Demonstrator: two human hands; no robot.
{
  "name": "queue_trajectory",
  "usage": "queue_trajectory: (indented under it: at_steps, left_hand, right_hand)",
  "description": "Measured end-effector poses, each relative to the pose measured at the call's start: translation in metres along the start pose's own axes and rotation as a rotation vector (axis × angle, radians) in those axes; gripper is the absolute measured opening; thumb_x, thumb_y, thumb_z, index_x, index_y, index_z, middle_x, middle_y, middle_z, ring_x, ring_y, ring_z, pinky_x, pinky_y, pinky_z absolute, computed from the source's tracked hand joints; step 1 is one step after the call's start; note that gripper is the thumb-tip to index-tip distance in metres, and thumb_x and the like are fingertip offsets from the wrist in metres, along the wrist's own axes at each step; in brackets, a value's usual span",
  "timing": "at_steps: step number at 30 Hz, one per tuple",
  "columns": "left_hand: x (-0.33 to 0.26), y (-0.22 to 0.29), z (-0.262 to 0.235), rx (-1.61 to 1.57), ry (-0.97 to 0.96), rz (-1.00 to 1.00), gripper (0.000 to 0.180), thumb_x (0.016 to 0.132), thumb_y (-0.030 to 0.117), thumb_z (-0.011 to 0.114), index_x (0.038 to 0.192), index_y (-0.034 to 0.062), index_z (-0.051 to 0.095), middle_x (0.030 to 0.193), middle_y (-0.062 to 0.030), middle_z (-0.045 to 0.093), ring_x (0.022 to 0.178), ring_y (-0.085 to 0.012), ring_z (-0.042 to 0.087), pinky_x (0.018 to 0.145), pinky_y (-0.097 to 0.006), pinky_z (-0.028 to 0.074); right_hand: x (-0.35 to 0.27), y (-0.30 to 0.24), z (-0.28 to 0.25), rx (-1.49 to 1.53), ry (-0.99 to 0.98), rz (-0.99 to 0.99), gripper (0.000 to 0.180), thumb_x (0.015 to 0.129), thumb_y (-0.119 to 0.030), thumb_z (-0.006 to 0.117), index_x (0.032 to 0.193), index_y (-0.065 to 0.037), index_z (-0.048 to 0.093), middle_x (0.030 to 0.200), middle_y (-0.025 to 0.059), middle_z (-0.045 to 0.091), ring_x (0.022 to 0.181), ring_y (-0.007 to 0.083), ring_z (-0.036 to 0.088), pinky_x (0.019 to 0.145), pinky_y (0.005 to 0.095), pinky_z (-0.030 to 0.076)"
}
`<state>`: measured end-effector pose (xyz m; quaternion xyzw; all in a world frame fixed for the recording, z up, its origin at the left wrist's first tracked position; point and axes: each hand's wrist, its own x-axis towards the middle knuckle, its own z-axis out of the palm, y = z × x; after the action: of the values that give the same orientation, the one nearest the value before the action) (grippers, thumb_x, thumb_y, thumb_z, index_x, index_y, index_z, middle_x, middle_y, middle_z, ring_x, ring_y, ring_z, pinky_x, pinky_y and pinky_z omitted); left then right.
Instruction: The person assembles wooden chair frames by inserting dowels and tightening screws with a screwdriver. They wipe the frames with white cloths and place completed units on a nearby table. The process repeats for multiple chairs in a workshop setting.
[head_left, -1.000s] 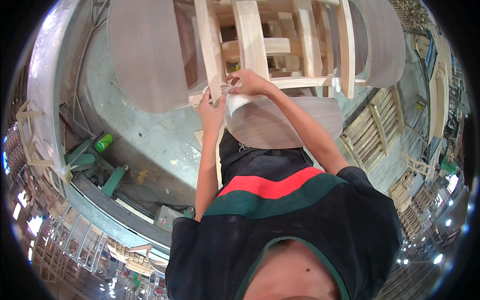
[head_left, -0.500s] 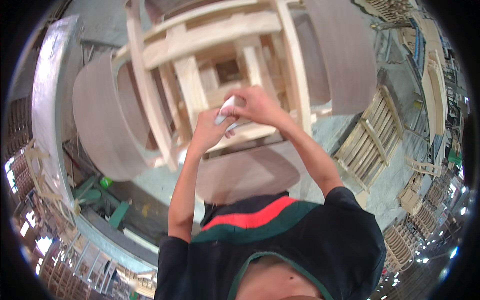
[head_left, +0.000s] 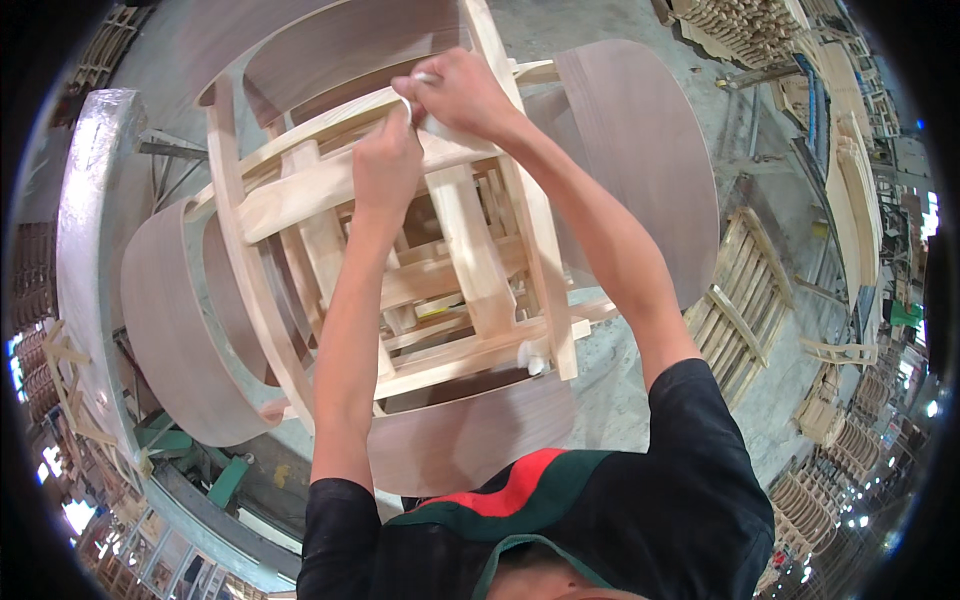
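Observation:
Both my hands are above the top rail of a pale wooden chair frame [head_left: 290, 200]. My left hand [head_left: 387, 165] is closed in a fist, with a bit of a thin white strip [head_left: 407, 108] showing at its top. Just beyond it and to the right, my right hand [head_left: 462, 95] pinches its fingers together; a small white bit [head_left: 427, 77] shows at them. Whether both white bits are one piece, I cannot tell. On the near right corner of the frame sits a small white lump [head_left: 533, 357], its kind unclear.
Curved brown wood panels [head_left: 640, 170] surround the frame on several sides. A slatted wooden pallet [head_left: 742, 305] lies on the floor to the right. At the left runs a long plastic-wrapped stack [head_left: 90, 230]. Piles of wooden parts [head_left: 805, 500] stand farther right.
My hands have moved away from my body, from the frame's near side to its far top rail. The white thing between them now shows only as small bits. The view has shifted too.

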<state>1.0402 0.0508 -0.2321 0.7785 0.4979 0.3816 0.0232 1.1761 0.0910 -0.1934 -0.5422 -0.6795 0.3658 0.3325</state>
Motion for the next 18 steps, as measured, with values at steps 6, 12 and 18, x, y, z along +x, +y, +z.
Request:
queue_trajectory:
  at_steps: [6, 12, 18]
  left_hand:
    - [-0.007, 0.056, 0.001, -0.198, 0.184, 0.090, 0.021, 0.079, 0.008, 0.065, 0.099, 0.0016, 0.063, 0.077, -0.0176, 0.064, 0.065, -0.0302, 0.063, 0.056, -0.037, 0.050]
    - [-0.064, 0.069, 0.063, -0.623, -0.342, -0.867, 0.028, 0.086, 0.029, 0.064, 0.099, 0.0036, 0.061, 0.079, -0.0088, 0.064, 0.066, -0.0200, 0.062, 0.059, -0.031, 0.050]
    - [-0.078, 0.087, 0.129, -0.903, -0.265, -1.235, 0.062, 0.071, 0.038, 0.079, 0.105, -0.0045, 0.049, 0.090, -0.0113, 0.062, 0.075, -0.0194, 0.059, 0.072, -0.035, 0.049]
  right_hand:
    - [0.081, 0.134, -0.076, -0.458, 0.420, -0.032, 0.032, 0.084, -0.029, 0.061, 0.077, 0.001, 0.068, 0.074, 0.0158, 0.066, 0.067, 0.0270, 0.062, 0.060, 0.0385, 0.048]
    - [0.121, 0.149, -0.137, 0.048, 0.276, 0.241, 0.044, 0.086, -0.039, 0.058, 0.074, 0.003, 0.066, 0.073, 0.0197, 0.065, 0.065, 0.0277, 0.061, 0.061, 0.0414, 0.047]
    - [0.107, 0.170, -0.109, -0.184, 0.249, 0.460, 0.045, 0.077, -0.042, 0.070, 0.084, 0.002, 0.069, 0.085, 0.0196, 0.068, 0.083, 0.0306, 0.066, 0.069, 0.0377, 0.051]
